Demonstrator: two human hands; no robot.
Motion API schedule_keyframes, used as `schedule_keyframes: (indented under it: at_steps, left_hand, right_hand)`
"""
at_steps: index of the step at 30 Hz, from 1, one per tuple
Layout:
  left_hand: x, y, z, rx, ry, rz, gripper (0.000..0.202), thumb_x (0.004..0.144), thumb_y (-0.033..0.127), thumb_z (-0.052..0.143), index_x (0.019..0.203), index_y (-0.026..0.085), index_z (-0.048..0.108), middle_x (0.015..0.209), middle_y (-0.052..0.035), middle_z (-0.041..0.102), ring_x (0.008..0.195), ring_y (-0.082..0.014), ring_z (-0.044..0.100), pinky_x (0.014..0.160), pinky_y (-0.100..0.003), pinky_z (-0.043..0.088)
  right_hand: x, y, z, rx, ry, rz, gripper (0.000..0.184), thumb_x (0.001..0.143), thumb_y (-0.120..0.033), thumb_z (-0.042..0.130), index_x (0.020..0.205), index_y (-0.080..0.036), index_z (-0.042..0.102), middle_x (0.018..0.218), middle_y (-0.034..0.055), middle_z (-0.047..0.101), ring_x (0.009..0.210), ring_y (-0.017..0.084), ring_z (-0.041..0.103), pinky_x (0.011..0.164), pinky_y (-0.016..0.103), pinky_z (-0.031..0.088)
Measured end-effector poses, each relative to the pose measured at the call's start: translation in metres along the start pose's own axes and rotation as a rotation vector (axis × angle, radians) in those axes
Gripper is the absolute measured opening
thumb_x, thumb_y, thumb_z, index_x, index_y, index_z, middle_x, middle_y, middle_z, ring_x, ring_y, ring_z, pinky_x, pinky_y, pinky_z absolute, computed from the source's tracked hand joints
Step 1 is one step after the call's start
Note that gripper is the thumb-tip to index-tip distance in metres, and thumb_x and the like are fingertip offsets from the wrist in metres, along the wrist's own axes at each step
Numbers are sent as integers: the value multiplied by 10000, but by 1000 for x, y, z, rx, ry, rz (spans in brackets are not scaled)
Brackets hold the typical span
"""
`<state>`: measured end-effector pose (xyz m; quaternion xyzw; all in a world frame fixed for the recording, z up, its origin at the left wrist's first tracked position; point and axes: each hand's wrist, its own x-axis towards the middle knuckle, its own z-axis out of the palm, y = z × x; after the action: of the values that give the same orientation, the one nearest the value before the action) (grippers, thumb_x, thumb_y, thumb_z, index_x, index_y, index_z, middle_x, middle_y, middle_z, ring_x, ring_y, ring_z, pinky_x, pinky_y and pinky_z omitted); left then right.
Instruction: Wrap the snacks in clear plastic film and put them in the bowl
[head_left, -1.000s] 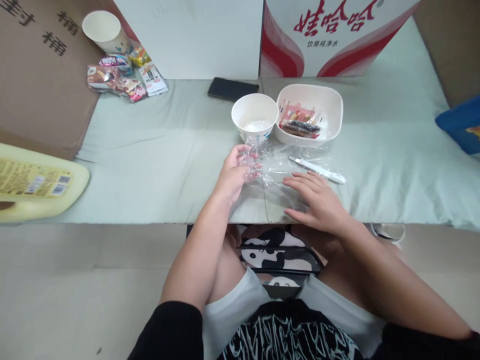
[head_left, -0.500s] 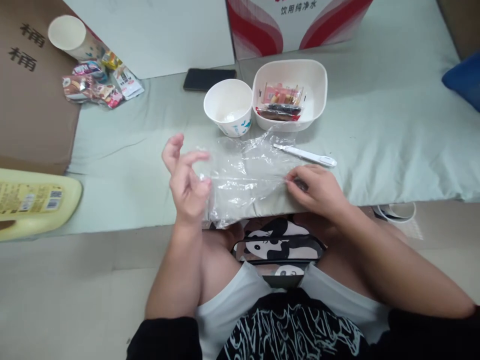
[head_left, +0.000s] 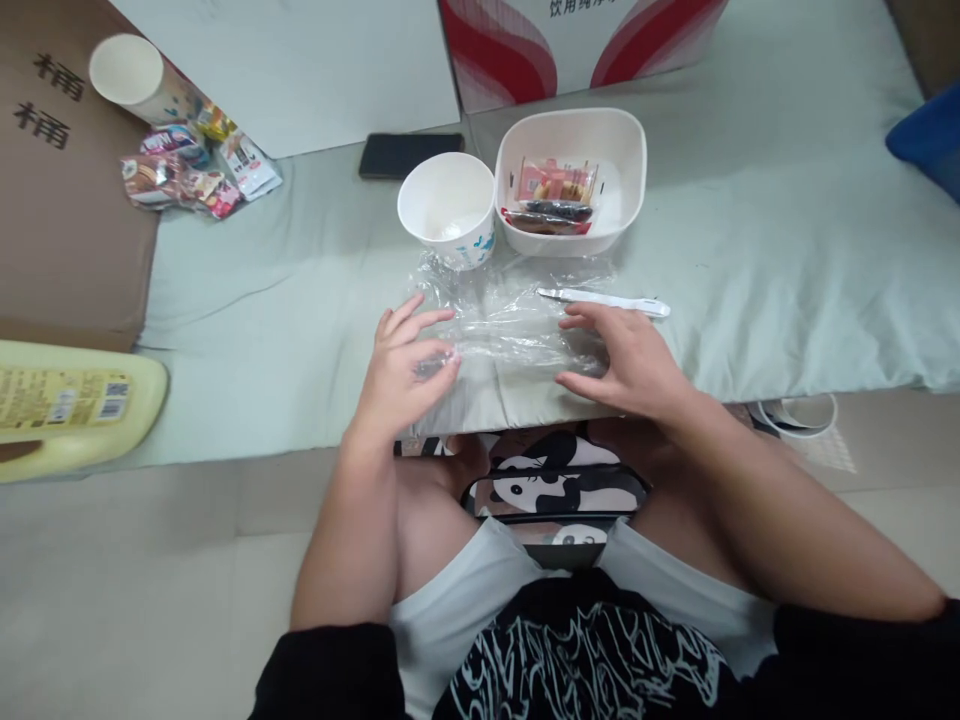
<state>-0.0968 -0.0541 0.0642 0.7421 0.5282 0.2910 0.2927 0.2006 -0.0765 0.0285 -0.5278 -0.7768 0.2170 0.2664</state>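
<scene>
A crinkled sheet of clear plastic film lies spread on the pale green cloth near the front edge. My left hand rests on its left end, fingers spread and lying flat. My right hand presses its right end, fingers stretched out. Just beyond the film stands a white paper cup. Beside it is a white square bowl holding several wrapped snacks. A white pen-like tool lies just past my right fingertips.
A black phone lies behind the cup. Far left are several snack packets, another paper cup and a brown carton. A yellow jug lies at the left edge; a red-and-white box stands behind. A blue object sits right.
The film was bunched in my left hand, then pulled out between both hands; now it lies flat with both hands spread on it. The view has tilted downward.
</scene>
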Motion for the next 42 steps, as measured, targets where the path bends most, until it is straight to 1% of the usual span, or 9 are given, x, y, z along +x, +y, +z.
schedule_keyframes:
  at_steps: [3, 7, 10, 15, 19, 26, 30, 35, 42]
  left_hand:
    - [4, -9, -5, -212, 107, -102, 216, 775, 429, 792, 700, 236, 732, 1002, -66, 805, 1330, -324, 615, 1214, -530, 383]
    - [4, -22, -11, -439, 150, -235, 341, 753, 519, 796, 717, 185, 737, 752, -70, 782, 813, -256, 774, 850, -399, 611]
    - [5, -28, -11, -524, 134, -261, 382, 724, 542, 823, 756, 173, 728, 632, -41, 741, 636, -208, 745, 695, -324, 598]
    - [7, -27, -10, -505, 66, -240, 428, 728, 576, 838, 724, 168, 707, 634, -47, 736, 636, -189, 737, 672, -297, 587]
    - [10, -24, -7, -526, 126, -220, 515, 682, 648, 847, 659, 176, 643, 593, -31, 690, 628, -175, 716, 634, -276, 565]
    - [15, -14, 3, -627, 85, -373, 533, 629, 664, 863, 717, 211, 596, 467, 48, 566, 333, -95, 481, 316, -207, 309]
    - [14, -12, 1, -565, -17, -441, 400, 708, 539, 841, 751, 199, 634, 462, 49, 556, 322, -71, 429, 321, -200, 270]
    - [11, -19, -2, -661, -87, -344, 390, 663, 399, 883, 934, 187, 699, 716, -17, 739, 658, -153, 706, 661, -267, 571]
    - [21, -24, 12, -623, 148, -240, 396, 724, 536, 833, 816, 198, 648, 606, 14, 659, 603, -144, 679, 620, -266, 557]
  right_hand:
    - [-3, 9, -1, -13, -57, -104, 763, 757, -444, 790, 1439, -228, 525, 1433, 145, 661, 1348, 398, 582, 1086, 591, 435]
    - [-3, 15, 1, 33, 24, -209, 230, 905, -363, 671, 1104, -262, 728, 1357, 92, 722, 1336, 346, 618, 1093, 572, 450]
    - [-3, 10, 0, 166, 190, -212, 218, 963, -355, 606, 802, -271, 727, 1101, 49, 812, 1222, 304, 698, 1058, 526, 506]
    - [-6, -1, -5, 325, 363, 78, 347, 1007, -446, 539, 763, -266, 708, 699, 12, 751, 775, 218, 764, 902, 437, 595]
    - [-7, -4, -8, 396, 353, 305, 302, 988, -462, 557, 839, -242, 699, 672, -1, 717, 491, 136, 630, 569, 299, 537]
    - [-6, -5, -11, 413, 312, 501, 133, 869, -331, 660, 942, -228, 700, 744, 1, 734, 496, 128, 612, 518, 275, 493]
    - [-5, -11, -12, 421, 336, 545, 121, 888, -349, 637, 870, -233, 666, 656, -6, 678, 478, 136, 593, 487, 277, 471]
    - [0, -8, -14, 404, 436, 607, 191, 939, -403, 614, 826, -249, 610, 613, -12, 621, 395, 118, 478, 408, 282, 390]
    - [-2, 7, -8, 547, 469, 593, 242, 976, -516, 550, 999, -276, 547, 724, 0, 664, 446, 134, 538, 428, 287, 417]
